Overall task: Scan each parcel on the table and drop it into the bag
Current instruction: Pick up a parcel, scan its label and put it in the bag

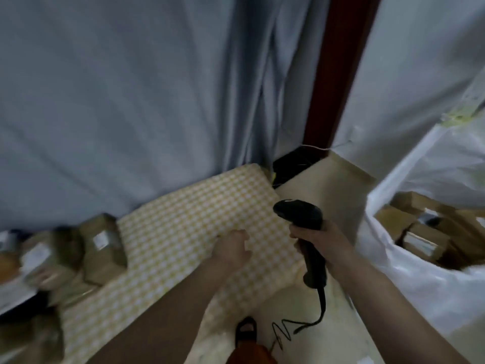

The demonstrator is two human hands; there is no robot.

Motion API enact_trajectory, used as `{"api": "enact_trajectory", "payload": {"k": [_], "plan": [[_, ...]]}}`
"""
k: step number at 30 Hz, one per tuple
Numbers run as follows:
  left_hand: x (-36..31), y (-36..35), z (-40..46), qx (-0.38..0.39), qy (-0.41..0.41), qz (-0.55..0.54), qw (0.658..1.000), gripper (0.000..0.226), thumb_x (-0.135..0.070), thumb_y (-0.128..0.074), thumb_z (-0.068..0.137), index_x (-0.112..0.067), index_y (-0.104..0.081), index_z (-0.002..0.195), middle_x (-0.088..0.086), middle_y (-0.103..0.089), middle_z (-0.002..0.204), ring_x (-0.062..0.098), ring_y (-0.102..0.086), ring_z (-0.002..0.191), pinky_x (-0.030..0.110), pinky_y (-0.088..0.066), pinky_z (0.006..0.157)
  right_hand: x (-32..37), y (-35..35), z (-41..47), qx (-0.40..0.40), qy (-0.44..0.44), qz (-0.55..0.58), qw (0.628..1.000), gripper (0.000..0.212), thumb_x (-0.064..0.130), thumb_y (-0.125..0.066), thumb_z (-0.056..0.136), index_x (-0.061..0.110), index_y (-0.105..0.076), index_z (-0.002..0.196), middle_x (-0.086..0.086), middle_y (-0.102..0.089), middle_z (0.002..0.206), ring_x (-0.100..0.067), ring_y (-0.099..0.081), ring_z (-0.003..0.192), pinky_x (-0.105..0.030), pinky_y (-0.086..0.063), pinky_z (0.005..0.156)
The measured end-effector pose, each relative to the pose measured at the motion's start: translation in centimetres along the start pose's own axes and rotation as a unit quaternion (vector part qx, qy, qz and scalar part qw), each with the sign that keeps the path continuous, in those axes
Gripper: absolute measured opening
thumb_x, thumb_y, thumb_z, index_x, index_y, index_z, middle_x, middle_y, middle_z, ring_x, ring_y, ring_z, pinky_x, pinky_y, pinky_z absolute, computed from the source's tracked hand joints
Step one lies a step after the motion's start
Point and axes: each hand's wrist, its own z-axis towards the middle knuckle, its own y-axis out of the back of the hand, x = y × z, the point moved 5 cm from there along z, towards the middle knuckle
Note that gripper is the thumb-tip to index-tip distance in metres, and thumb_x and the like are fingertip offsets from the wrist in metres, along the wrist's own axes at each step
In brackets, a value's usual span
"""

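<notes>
Right hand (313, 239) grips the scanner (301, 219) by its handle, head aimed toward the table (183, 219) — looks kept ready for the next scan. Left hand (231, 248) is over the checked cloth, fingers curled, holding nothing visible. Parcels (102, 245) sit at the table's left end, blurred brown packets with white labels. Bag (420, 258) stands open on the right, near the scanner hand — parcels already inside.

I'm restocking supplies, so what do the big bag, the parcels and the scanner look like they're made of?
Bag: thin, semi-translucent white plastic, crinkled and glossy. Parcels: apparently brown cardboard, matte, with white labels. Scanner: probably hard black plastic, slight sheen.
</notes>
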Motion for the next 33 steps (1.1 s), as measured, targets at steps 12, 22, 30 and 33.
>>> {"api": "enact_trajectory", "payload": {"k": [12,22,30,33], "plan": [[21.3,3.8,-15.0,-0.063,0.214,-0.09,0.971,0.047,-0.036,-0.06,0.093,-0.023,-0.05,0.137,0.001,-0.054,0.137,0.019,-0.055,0.12,0.03,-0.048,0.096,-1.8,-22.9,-4.3,0.222,0.024,-0.145,0.964,0.029,0.022,-0.074,0.08,-0.004,-0.068,0.091,-0.012,-0.062,0.07,-0.023,-0.058,0.067,-0.032,-0.043,0.067],[39.4,5.6,-23.3,-0.074,0.303,-0.144,0.939,0.045,-0.04,-0.061,0.091,-0.024,-0.053,0.132,0.0,-0.054,0.136,0.018,-0.054,0.122,0.03,-0.047,0.098,-5.5,-41.3,-6.3,0.279,0.003,-0.206,0.938,0.025,0.016,-0.071,0.083,-0.006,-0.067,0.093,-0.012,-0.059,0.069,-0.026,-0.054,0.069,-0.033,-0.043,0.068],[50.9,6.3,-25.1,-0.07,0.299,-0.21,0.928,0.044,-0.028,-0.066,0.09,-0.017,-0.057,0.133,0.002,-0.061,0.123,0.017,-0.061,0.105,0.03,-0.051,0.091,-9.7,-52.9,-5.3,0.243,-0.052,-0.178,0.952,0.016,0.005,-0.071,0.082,-0.005,-0.066,0.093,-0.012,-0.059,0.068,-0.024,-0.057,0.065,-0.034,-0.046,0.068],[54.2,6.8,-24.9,-0.055,0.295,-0.207,0.931,0.04,-0.025,-0.064,0.091,-0.021,-0.058,0.13,0.002,-0.063,0.109,0.016,-0.063,0.093,0.03,-0.053,0.082,-10.8,-56.0,-5.2,0.233,-0.074,-0.158,0.957,0.02,0.004,-0.072,0.081,-0.006,-0.066,0.098,-0.015,-0.059,0.075,-0.024,-0.057,0.069,-0.033,-0.048,0.069]]}}
